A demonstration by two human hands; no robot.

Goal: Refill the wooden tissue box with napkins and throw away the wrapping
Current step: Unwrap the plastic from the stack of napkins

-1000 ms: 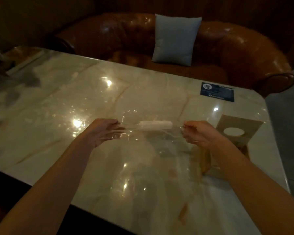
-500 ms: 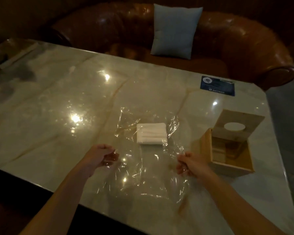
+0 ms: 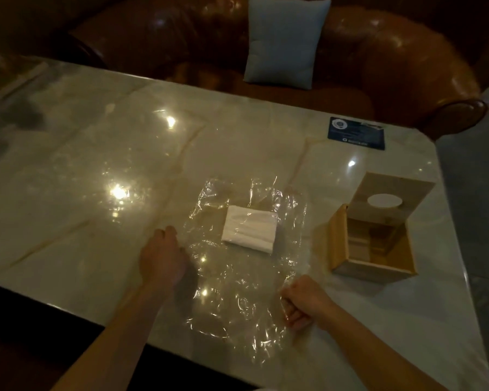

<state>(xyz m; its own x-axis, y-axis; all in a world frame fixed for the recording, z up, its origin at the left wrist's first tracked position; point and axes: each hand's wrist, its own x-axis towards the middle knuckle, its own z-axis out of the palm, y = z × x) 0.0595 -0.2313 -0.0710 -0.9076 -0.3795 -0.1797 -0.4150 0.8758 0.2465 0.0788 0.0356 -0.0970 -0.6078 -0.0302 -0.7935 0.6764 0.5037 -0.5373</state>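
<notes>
We find the clear plastic wrapping (image 3: 246,266) spread flat on the marble bench (image 3: 96,170), lying between our two hands. The stack of white napkins (image 3: 249,232) rests on the far half of the sheet, ahead of both hands and apart from each. It appears fully exposed, though the film is transparent and we cannot rule out a layer over it.

Our left hand (image 3: 163,256) lies at the left edge of the wrapping, fingers loosely curled; we cannot tell whether it pinches the film or only rests against it. Our right hand (image 3: 302,301) is clenched at the near right edge of the sheet and appears to grip the plastic there.

The wooden tissue box (image 3: 374,244) stands to the right, ahead of the right hand and just beyond the sheet's edge. Its hinged lid (image 3: 393,194), bearing the round dispensing hole, is raised, and the interior looks empty of napkins.

We judge the unwrapping step to be finishing; refilling has not begun. The next move calls for one hand to let go of the film, lift the napkins as a single stack and lower them squarely into the box. The wrapping can then be gathered for disposal. No bin is in view.
</notes>
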